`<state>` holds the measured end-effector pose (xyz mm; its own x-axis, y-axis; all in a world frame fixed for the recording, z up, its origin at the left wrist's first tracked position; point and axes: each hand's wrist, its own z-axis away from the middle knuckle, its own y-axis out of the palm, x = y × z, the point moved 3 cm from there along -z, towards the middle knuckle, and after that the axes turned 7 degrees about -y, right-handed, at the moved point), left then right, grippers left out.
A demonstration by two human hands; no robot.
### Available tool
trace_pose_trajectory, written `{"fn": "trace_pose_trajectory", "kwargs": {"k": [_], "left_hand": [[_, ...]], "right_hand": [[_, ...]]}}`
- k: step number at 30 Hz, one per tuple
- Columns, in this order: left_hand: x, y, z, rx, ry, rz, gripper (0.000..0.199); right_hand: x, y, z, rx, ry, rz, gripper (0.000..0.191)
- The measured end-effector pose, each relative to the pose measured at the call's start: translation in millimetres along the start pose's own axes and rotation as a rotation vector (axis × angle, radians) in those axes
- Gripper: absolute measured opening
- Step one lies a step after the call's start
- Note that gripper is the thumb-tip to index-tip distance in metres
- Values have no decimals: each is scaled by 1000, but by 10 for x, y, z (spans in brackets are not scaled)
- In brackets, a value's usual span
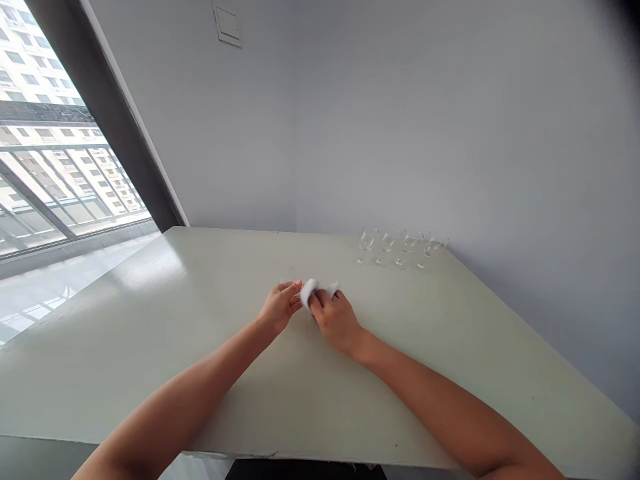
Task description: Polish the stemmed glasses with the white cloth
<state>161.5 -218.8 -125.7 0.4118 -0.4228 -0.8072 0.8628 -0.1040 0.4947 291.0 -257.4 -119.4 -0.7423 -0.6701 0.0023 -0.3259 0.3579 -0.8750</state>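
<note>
Over the middle of the table, my left hand [280, 307] is closed around a clear glass [286, 285]. Only a faint part of that glass shows between the fingers, so its full shape is hidden. My right hand [334, 317] grips a white cloth [309, 291], bunched up and pressed against the glass's side nearest to it. A loose corner of the cloth sticks up past the right fingers. Farther back to the right, several clear stemmed glasses [367, 241] stand upright in a group.
The pale table [210, 280] reaches back to a grey wall [400, 120] behind and on the right. A large window [60, 153] is at the left, and a switch plate [228, 24] is on the wall. The table's front edge runs below my forearms.
</note>
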Motion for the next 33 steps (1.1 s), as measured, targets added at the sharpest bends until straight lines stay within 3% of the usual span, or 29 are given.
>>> {"fn": "trace_pose_trajectory", "kwargs": {"k": [4,6,9,11,13,14,18,20,22,25,27,31,33], "left_hand": [[-140,-93,-51,-44,51,33,21],[-265,-165,-74,-76,128,72,21],[-407,-323,-119,-178,157,153,22],[-431,-420,-155,-232,105,214,25],[-405,-464,-180,-238,45,243,27],[-381,-460,-184,-223,21,243,27],[-285,-303,-125,-66,-57,157,23],[-275,-211,-71,13,-45,109,21],[-276,-140,-26,88,-31,93,19],[-256,-68,8,189,-64,108,21],[-241,-33,20,215,-57,130,25],[-270,53,71,238,116,196,23],[-301,89,109,237,212,188,25]], "right_hand": [[99,-26,18,2,-253,4,30],[77,-45,25,-30,-304,-72,28],[-86,-154,16,-200,-122,-229,22],[-229,-277,20,-374,105,-308,20],[-300,-376,15,-454,202,-332,22],[-295,-397,-1,-420,162,-326,25],[-161,-260,-44,-52,-187,-287,29],[-144,-184,-29,14,-206,-344,31],[-147,-171,-17,-4,-165,-512,33],[-164,-239,-25,-131,-14,-900,28],[-190,-251,-41,-262,209,-1190,24],[-192,-53,-46,-474,701,-1695,26],[-160,91,-41,-440,856,-1803,22]]}}
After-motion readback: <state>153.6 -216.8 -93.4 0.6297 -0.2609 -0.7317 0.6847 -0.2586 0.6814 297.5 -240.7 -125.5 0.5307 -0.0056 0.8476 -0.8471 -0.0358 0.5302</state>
